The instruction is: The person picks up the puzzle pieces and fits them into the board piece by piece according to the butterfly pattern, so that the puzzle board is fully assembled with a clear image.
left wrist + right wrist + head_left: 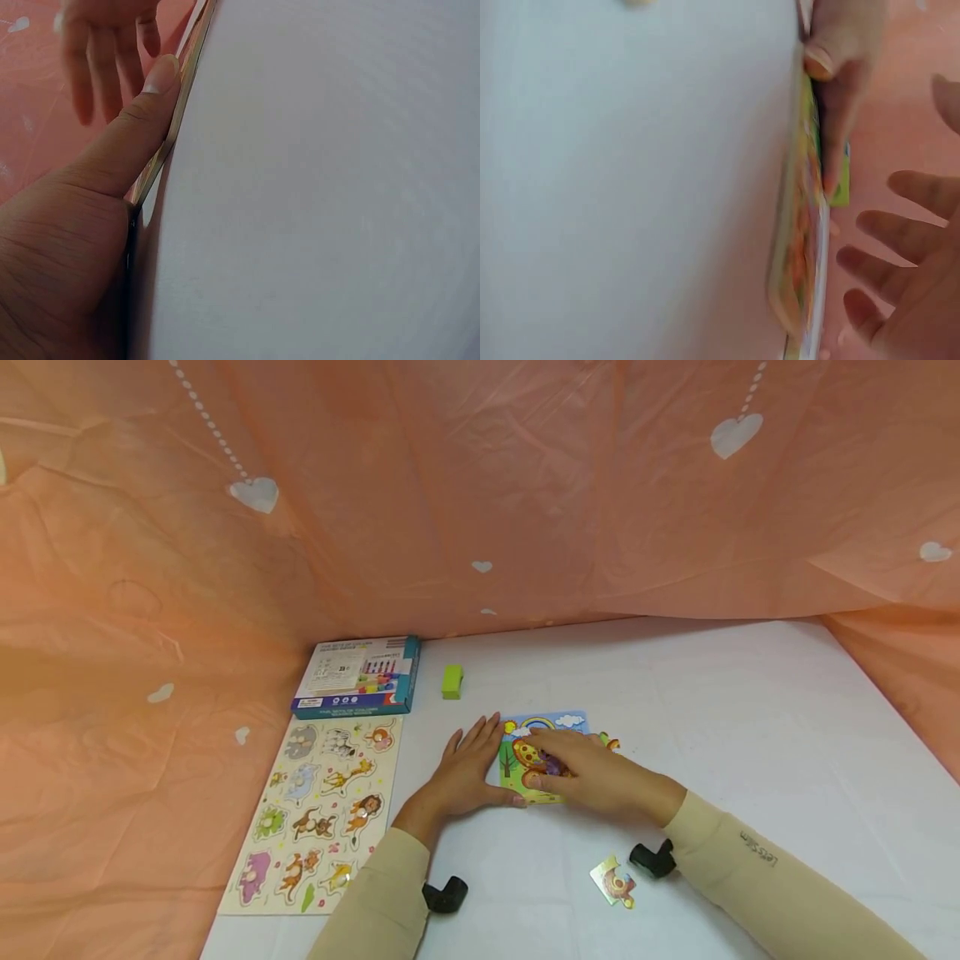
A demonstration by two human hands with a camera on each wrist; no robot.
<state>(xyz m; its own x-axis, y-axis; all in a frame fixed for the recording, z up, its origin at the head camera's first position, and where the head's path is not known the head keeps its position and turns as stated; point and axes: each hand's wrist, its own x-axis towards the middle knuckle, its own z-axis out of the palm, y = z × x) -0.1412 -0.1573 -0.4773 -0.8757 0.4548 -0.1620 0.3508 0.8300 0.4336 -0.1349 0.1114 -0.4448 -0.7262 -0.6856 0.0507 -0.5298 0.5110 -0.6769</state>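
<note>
A small picture puzzle board (573, 722) with a sun, rainbow, clouds and tree lies flat on the table. My left hand (463, 777) rests along its left side, fingers straight, with the thumb on the near left corner. In the left wrist view that thumb (161, 75) lies along the board's edge. My right hand (588, 770) is over the right half of the board, covering part of the picture. Seen from the right wrist, its fingers (889, 277) are spread and hold nothing. A loose puzzle piece (612, 742) pokes out beyond the board's right edge.
Another loose puzzle piece (615, 883) lies nearer me, by the right sleeve. To the left is a large animal puzzle board (318, 789), with a flat printed box (352, 675) behind it. A lime-green block (452, 682) stands beyond the small board. An orange curtain (480, 502) closes off the back.
</note>
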